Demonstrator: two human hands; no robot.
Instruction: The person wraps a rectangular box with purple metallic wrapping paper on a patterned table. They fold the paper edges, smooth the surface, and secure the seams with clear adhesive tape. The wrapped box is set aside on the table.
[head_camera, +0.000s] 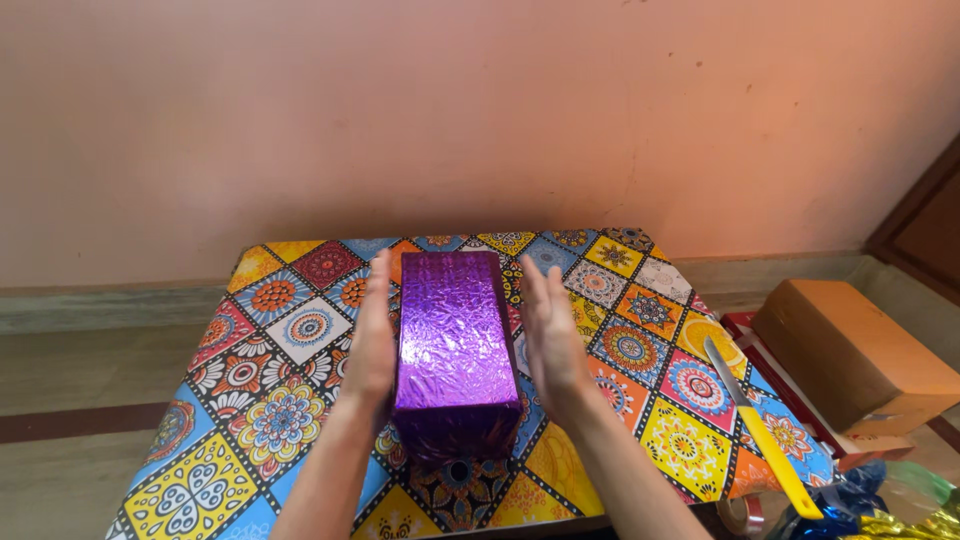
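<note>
A long box wrapped in shiny purple foil (453, 340) lies lengthwise in the middle of a low table with a colourful patterned cover (270, 420). My left hand (372, 335) is flat against the box's left side, fingers straight and pointing away from me. My right hand (548, 335) stands just off the box's right side, palm turned inward, fingers straight; a narrow gap shows between it and the foil. Neither hand grips anything.
A knife with a yellow handle (760, 425) lies on the table's right edge. Beside the table on the floor sit a brown cardboard box (850, 355), a red flat object under it, a tape roll (742, 512) and crumpled foil sheets (880, 505). A peach wall rises behind.
</note>
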